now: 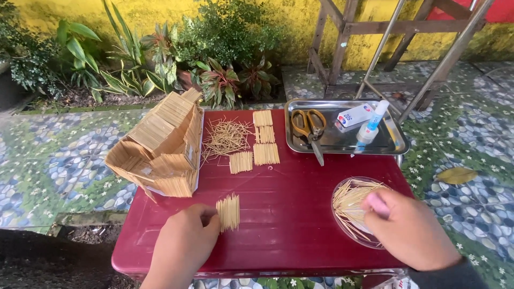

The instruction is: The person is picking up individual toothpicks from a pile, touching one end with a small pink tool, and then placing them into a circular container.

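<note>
My left hand (pixel 184 243) rests on the dark red table (pixel 289 214), its fingertips touching the left edge of a small flat panel of glued toothpicks (pixel 228 212). My right hand (pixel 409 227) reaches into a clear round dish of loose toothpicks (pixel 350 206) at the right, fingers pinched among the sticks. Whether it holds one cannot be seen. A toothpick model house (pixel 160 144) stands at the table's left rear. Beside it lie a heap of loose toothpicks (pixel 225 136) and several finished toothpick panels (pixel 262 142).
A steel tray (pixel 396 142) at the back right holds yellow-handled scissors (pixel 310 128), a small white box (pixel 353 115) and a glue tube (pixel 372 126). Plants, a yellow wall, a wooden frame and metal legs stand behind on the patterned tile floor.
</note>
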